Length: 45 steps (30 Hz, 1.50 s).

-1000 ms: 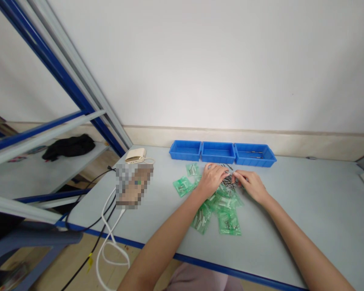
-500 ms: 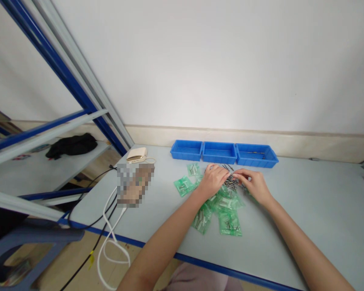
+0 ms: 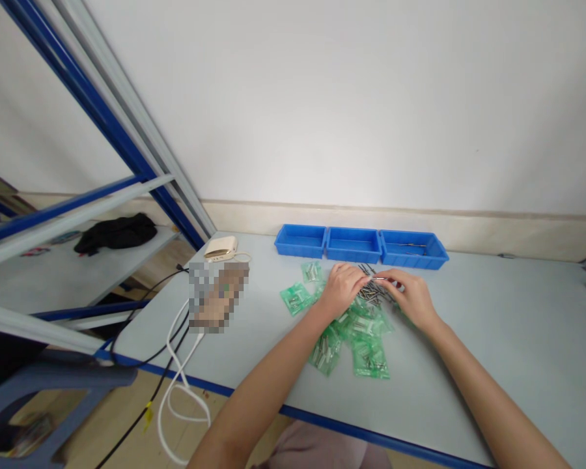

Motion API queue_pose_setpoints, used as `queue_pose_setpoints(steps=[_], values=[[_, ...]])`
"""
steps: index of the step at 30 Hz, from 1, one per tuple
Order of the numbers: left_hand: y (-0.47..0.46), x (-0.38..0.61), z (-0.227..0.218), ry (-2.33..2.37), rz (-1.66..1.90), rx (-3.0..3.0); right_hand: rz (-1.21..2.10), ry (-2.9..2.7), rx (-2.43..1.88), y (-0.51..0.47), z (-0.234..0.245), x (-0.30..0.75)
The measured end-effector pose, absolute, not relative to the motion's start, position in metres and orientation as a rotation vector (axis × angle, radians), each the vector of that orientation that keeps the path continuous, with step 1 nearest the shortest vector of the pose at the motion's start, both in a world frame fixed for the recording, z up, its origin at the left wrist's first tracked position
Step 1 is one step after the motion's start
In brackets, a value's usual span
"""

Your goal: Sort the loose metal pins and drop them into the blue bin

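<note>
A thin, shiny metal rod (image 3: 379,279) spans the gap between my two hands, above a pile of similar slim metal pieces (image 3: 371,294). My right hand (image 3: 410,296) pinches it between thumb and fingertips. At its other end is my left hand (image 3: 342,288), its fingers bent and thumb pressed in; the tip looks held there too. Under and in front of my hands lie several green plastic bags (image 3: 370,358) with metal pieces inside. Another small green bag (image 3: 296,298) is left of my left hand. The exact kind of rod is too small to tell.
Three blue bins stand in a row behind my hands: left (image 3: 300,241), middle (image 3: 353,245) and right (image 3: 413,251), the right one holding a few thin pieces. A cream-coloured device (image 3: 221,248), a blurred-out object (image 3: 222,298) and a white cable (image 3: 180,371) are at the left.
The metal rod now shows more clearly between my fingertips. My hands have shifted only slightly; the bags and bins stay in place.
</note>
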<state>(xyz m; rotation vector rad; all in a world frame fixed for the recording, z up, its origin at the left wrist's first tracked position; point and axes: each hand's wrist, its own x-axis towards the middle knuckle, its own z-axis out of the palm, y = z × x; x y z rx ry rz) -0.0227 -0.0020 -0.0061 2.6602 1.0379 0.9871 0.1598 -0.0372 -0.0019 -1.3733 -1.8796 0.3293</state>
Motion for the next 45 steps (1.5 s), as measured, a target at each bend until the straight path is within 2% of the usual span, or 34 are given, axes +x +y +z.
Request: queue_pose_setpoints(steps=[29,32,35,39,42,45], values=[[0.000,-0.023,-0.006,1.033,0.937,2.746,0.345,-1.957,-1.432,-0.039,-0.001,0.157],[0.001,-0.025,-0.006,1.091,0.967,2.704,0.162,-1.950,-1.513,-0.033,0.003,0.166],[0.002,-0.025,-0.006,1.152,1.007,2.655,-0.135,-1.762,-1.653,-0.020,0.009,0.186],[0.003,-0.023,-0.006,1.089,0.970,2.682,-0.362,-1.552,-1.872,-0.004,0.012,0.211],[0.002,-0.022,-0.006,1.044,0.938,2.704,-0.447,-1.570,-1.954,-0.009,0.013,0.223],[0.002,-0.021,-0.005,1.036,0.901,2.712,-0.342,-1.578,-2.094,-0.025,0.019,0.234]])
